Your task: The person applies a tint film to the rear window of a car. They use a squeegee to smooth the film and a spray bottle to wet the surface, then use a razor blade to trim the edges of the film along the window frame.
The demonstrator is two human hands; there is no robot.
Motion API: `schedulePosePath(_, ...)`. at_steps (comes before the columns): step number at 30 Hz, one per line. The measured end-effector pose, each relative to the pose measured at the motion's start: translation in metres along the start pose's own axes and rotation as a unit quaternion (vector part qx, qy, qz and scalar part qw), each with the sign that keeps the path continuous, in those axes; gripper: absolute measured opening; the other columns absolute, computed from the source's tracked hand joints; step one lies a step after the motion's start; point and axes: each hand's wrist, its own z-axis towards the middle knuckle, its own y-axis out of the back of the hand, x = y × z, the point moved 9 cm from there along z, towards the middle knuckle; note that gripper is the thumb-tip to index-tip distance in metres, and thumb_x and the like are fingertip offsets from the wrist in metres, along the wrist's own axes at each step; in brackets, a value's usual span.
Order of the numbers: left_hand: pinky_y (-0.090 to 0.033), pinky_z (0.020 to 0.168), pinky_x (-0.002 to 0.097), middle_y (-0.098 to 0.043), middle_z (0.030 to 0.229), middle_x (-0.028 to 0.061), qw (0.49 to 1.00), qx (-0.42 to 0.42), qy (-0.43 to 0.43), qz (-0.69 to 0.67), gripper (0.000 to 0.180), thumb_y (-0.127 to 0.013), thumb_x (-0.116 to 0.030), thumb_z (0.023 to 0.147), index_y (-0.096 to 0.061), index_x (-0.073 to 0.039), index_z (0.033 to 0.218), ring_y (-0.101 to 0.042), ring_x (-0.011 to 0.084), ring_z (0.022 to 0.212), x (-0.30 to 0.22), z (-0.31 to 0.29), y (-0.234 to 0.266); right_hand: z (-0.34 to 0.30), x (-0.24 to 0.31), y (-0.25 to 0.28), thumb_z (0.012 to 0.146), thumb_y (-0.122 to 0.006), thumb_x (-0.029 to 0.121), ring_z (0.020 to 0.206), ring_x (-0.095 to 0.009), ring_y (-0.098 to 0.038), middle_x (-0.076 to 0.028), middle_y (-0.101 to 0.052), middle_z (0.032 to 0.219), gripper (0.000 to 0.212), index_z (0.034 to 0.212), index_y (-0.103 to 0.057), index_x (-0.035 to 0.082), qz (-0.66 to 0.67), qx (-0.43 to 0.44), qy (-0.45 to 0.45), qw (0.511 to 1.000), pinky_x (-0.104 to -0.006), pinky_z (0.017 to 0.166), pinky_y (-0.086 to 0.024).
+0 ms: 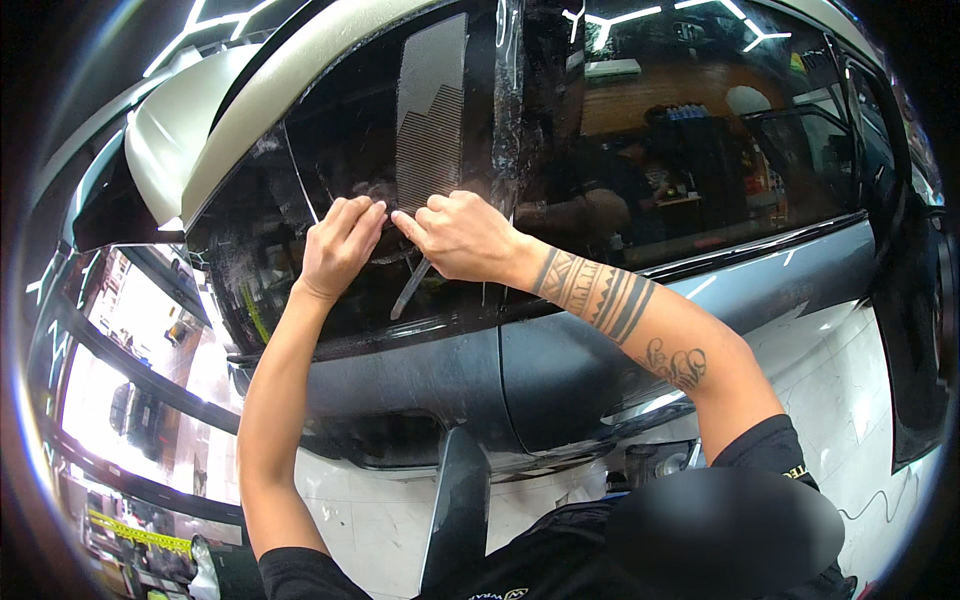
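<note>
In front of the dark, wet-looking side window [350, 110] of a car, both my hands are close together. My left hand [342, 245] is closed, thumb and fingertips pinched near the glass. Just beside it, my right hand [458, 235] is closed in a fist-like pinch, its thumb and forefinger pointing toward the left fingertips. What either pinch holds is too small to make out. A slim grey strip [410, 288] shows below my right palm; I cannot tell whether it is gripped or lies behind. Smears and streaks mark the glass around my fingers.
The grey-blue car door [400, 385] lies below the window, with another window [700, 150] to the right. A pale roof edge and bodywork [165, 150] curve at upper left. A dark upright panel [458, 500] stands near my body. Yellow tape [140, 533] shows at lower left.
</note>
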Motion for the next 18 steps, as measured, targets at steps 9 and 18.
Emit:
schedulePosePath(9,-0.051,0.056,0.031,-0.058,0.084,0.0098,0.995,0.041,-0.074,0.053,0.019,-0.066,-0.001,0.068,-0.059,0.002,0.085,-0.058,0.0219,0.07,-0.01,0.011,-0.006,0.001,-0.004,-0.002,0.077,-0.059,0.015,0.067,-0.02,-0.062,-0.008,-0.064,0.072,0.039,0.111,-0.063,-0.005,0.005,-0.001,-0.014,1.0,-0.0324,0.062,-0.049)
schedulePosePath(18,-0.052,0.059,0.0308,-0.059,0.085,0.0099,1.0,0.017,-0.005,0.0,0.021,-0.067,0.0,0.071,-0.06,0.002,0.091,-0.059,0.0232,0.07,-0.005,0.007,-0.005,-0.002,-0.006,-0.002,0.078,-0.058,0.014,0.066,-0.02,-0.062,-0.009,-0.064,0.071,0.037,0.109,-0.064,-0.005,0.012,0.001,-0.01,1.0,-0.0326,0.06,-0.05)
